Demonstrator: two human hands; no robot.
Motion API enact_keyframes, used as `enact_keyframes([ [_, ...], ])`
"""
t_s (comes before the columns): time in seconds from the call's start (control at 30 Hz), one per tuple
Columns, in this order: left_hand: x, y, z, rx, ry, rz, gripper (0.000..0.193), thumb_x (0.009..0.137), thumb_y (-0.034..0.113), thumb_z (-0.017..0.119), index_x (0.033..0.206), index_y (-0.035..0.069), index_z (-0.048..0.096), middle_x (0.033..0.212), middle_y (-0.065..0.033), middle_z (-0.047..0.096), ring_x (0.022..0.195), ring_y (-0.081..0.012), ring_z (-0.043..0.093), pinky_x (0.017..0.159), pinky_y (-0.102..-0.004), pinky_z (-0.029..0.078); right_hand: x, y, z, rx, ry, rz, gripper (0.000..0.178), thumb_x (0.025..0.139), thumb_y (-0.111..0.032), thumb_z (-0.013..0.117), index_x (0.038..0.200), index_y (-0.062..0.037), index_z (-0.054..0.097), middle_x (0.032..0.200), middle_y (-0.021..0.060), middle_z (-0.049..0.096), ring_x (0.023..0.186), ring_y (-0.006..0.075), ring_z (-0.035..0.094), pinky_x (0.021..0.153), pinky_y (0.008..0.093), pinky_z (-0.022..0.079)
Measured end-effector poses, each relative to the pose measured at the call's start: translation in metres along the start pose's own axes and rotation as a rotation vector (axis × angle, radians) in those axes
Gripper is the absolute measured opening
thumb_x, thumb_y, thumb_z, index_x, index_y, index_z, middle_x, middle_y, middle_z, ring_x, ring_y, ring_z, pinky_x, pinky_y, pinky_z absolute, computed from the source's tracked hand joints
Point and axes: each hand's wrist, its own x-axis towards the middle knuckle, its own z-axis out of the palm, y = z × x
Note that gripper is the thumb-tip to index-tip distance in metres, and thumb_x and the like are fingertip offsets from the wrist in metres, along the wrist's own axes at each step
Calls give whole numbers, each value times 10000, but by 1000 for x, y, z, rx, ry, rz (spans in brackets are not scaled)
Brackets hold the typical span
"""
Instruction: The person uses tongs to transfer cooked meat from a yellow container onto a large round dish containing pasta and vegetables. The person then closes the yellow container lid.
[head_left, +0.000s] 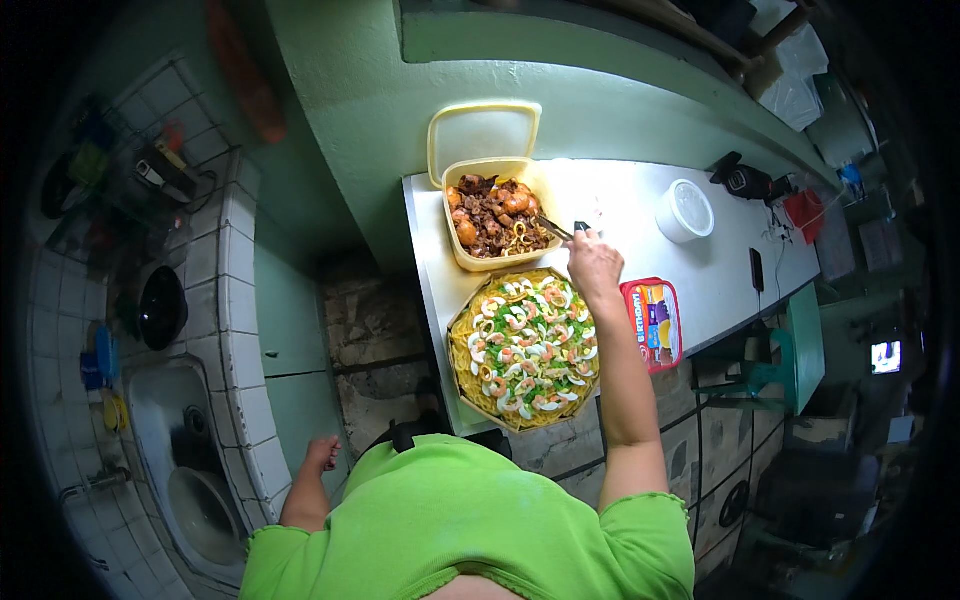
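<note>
My right hand [596, 264] grips a dark-handled metal utensil [556, 229]. Its far end reaches into a yellowish plastic container [481, 262] of dark braised meat with reddish-brown pieces [497, 210]; whether it is tongs or a serving spoon I cannot make out. Right in front of that container lies a large many-sided tray of yellow noodles [522, 345], topped with egg slices, shrimp and chopped greens. My right forearm passes along its right side. Down by my left side, away from the table, my left hand [323, 453] hangs with fingers curled in and nothing visible in them.
The container's lid [483, 130] leans against the green wall. On the white table [610, 190] stand a round white tub [685, 211], a red-edged package [654, 325] and a phone [756, 270]. A tiled sink counter [236, 300] is at left, a green chair [765, 370] at right.
</note>
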Motion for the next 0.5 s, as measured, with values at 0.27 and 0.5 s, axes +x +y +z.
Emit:
enact_keyframes([
  [0.27,8,40,14,4,-29,121,313,908,392,608,854,88,660,654,8,522,469,-119,474,455,-307,439,-152,66,-58,0,36,55,152,878,-212,619,973,-95,641,869,92,621,706,313,651,612,415,511],
  [0.5,8,121,48,157,-70,293,323,892,403,630,833,87,663,624,16,547,455,-105,487,446,-293,422,-210,74,-28,-192,11,37,151,833,-227,648,824,-105,559,806,61,572,646,232,656,596,384,501],
])
